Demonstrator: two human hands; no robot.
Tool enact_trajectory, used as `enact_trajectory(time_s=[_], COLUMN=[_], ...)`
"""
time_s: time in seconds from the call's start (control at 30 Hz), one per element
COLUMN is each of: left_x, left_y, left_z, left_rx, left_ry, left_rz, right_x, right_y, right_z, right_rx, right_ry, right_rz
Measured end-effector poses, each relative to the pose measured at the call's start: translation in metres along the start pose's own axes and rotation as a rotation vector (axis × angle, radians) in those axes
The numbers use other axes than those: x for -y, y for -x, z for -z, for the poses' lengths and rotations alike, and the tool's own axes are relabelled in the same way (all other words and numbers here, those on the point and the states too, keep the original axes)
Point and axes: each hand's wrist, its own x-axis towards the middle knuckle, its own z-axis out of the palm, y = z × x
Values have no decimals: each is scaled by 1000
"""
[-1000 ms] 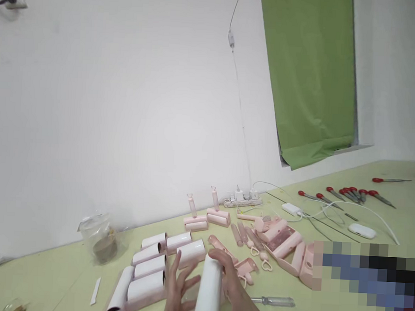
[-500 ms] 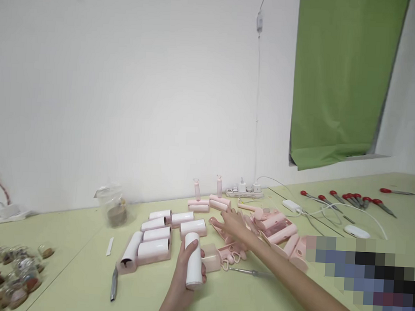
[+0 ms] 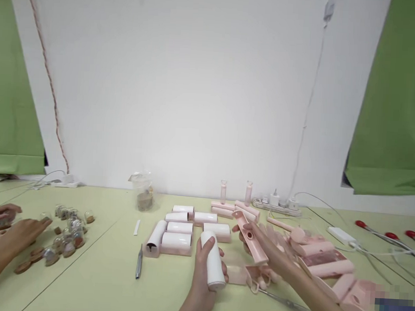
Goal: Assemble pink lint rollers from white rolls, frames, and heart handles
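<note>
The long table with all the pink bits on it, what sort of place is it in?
Probably a small hand-assembly workshop: loose pink plastic parts lie heaped on the table, white rolls are grouped nearby, and another person's hand is beside small clear domes.

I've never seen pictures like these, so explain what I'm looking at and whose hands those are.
No machine here, just a bare-handed person; the camera, worn on their head, looks forward and down. Their left hand grips a white cylindrical roll; their right hand holds a long pink trough. On the pale green table are more white rolls, assorted pink plastic parts and a slim silver metal tool. At far left, another person's hands are among small clear domes.
</note>
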Motion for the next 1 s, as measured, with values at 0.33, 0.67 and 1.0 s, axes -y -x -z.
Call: enact_trajectory(time_s=[0.33,0.67,1.0], left_x=[2,9,4], left_y=[5,4,13], left_z=[-2,-2,-9], left_rx=[-207,-163,175], left_ry=[-129,-321,-417], left_rz=[-316,-372,-261], right_x=[31,23,3], right_y=[39,43,55], right_z=[-61,-62,-50], right_rx=[121,-82,-57], right_ry=[12,328,267], right_rz=[80,211,155])
